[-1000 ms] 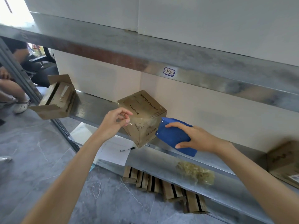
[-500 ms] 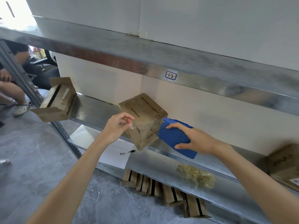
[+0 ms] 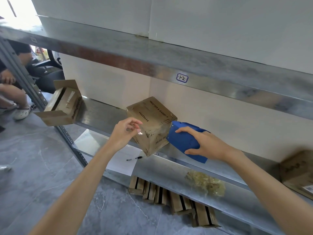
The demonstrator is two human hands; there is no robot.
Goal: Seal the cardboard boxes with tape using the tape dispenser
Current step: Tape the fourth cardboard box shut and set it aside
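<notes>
Closed brown cardboard box with black print (image 3: 152, 122) sits on the middle grey metal shelf (image 3: 101, 116), turned so that one vertical edge points near and one corner overhangs the shelf front. The box lies directly between the hands. Left hand (image 3: 124, 133) is just beside the box's left near face, fingers curled, thumb and forefinger apparently pinching the end of a clear tape strip (image 3: 139, 131); the tape is hard to make out against the card. Right hand (image 3: 208, 144) grips the blue plastic tape dispenser (image 3: 183, 141) from above, fingers wrapped over its body, and the dispenser's nose touches the top of the box's right near face. Dispenser long axis runs from near right towards far left, into the box. The tape line would run left to right round the near edge, so my guess is that the right hand makes the pull and the left only anchors. Second open brown cardboard box (image 3: 62, 106) is far left on the same shelf, well apart from both hands.
</notes>
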